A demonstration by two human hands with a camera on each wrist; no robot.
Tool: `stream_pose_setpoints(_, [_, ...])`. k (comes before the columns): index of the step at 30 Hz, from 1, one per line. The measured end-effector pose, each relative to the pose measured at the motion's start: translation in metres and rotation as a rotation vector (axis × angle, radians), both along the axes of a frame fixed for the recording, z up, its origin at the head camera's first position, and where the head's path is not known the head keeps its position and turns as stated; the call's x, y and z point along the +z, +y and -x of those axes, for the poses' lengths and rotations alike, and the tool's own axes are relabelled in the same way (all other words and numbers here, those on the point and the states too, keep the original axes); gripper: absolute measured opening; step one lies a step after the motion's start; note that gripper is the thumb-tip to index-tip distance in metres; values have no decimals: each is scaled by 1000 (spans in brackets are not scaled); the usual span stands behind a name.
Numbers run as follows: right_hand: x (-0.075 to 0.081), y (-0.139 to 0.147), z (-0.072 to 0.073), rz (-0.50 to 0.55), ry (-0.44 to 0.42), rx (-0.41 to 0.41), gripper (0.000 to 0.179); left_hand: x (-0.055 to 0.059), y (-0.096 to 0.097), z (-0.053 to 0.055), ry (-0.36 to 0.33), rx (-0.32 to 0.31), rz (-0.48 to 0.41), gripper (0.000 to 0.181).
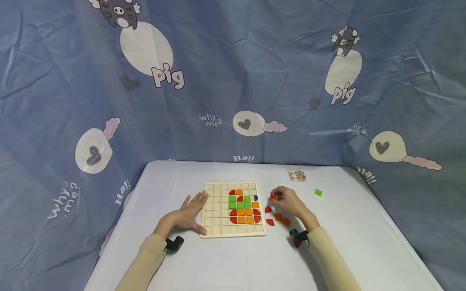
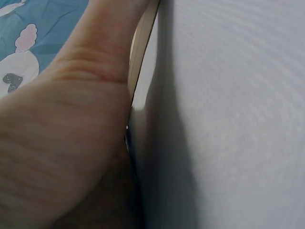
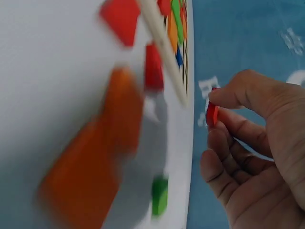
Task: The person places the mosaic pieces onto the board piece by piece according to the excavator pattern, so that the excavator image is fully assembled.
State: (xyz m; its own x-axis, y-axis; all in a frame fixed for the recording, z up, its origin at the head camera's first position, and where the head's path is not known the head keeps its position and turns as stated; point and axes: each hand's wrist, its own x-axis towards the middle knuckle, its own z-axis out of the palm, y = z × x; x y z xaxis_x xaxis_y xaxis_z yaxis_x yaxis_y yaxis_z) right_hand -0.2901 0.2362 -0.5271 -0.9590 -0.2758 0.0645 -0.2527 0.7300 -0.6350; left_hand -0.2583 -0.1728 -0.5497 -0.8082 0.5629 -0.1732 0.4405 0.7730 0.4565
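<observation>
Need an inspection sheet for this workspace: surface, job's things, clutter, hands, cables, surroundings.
Surface: white tabletop.
Job's things: wooden grid board lying flat, red, orange, green and blue pieces on its right half; to its right, loose red pieces and two orange squares.
Clutter: printed card near the far edge; one green square lying apart from the other loose pieces.
Hands: left hand touches the board's left edge, fingers spread; right hand pinches a red piece beyond the board's right edge.
Cables: nothing seen.
Surroundings: blue printed cloth hanging behind and beside the table.
</observation>
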Motion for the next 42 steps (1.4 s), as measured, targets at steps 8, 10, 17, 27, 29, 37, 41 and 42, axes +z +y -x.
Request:
stream_pose_setpoints(8, [-1, -56, 33, -24, -39, 127, 17, 0, 0, 0, -4, -6, 3, 136])
stream_pose_setpoints(10, [-2, -65, 40, -29, -40, 150, 17, 0, 0, 0, -1, -7, 10, 136])
stream_pose_setpoints(17, [-6, -78, 54, -34, -98, 175, 16, -1, 1, 0, -5, -10, 20, 136])
stream_pose_setpoints(27, [-2, -82, 57, -15, -122, 200, 14, 0, -1, 1, -12, 1, 39, 138])
stream_pose_setpoints(29, [-1, -83, 58, -20, -123, 199, 13, 1, -1, 1, -12, 2, 37, 138])
stream_pose_setpoints(37, [2, -85, 60, -49, -149, 201, 10, 0, -1, 0, -12, 1, 21, 136])
stream_pose_setpoints(41, [0, -85, 60, -47, -153, 193, 9, 0, -1, 0, -2, -3, 18, 136])
stream_pose_setpoints(42, [0, -85, 60, -41, -155, 189, 9, 0, -1, 0, -4, 0, 20, 136])
